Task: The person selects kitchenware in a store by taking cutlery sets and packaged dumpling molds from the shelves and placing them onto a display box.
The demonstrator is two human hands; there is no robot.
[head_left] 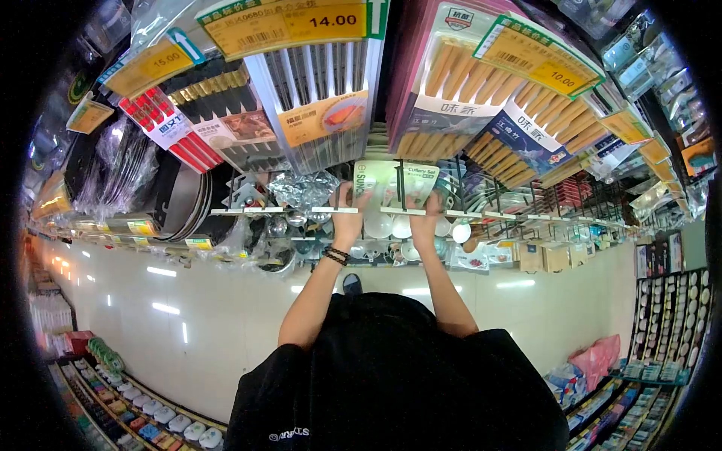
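Both arms reach forward to a shelf rack. My left hand (347,213), with dark beads on its wrist, is at the left edge of a pale green package (376,183) printed "Cutlery Set". At the package's right edge is my right hand (426,219), its fingers bent around that side. The package is gripped between the two hands, behind a black metal hook (400,184). A shiny foil-like bundle (302,188) lies just left of my left hand. White spoon-like pieces (400,226) hang below the package.
Packs of dark chopsticks (322,105) and wooden chopsticks (470,83) hang above, with yellow price tags (291,28) over them. Round pans (184,201) stand at the left. More shelves (143,402) line the lower left. A pink bag (598,359) lies at the right.
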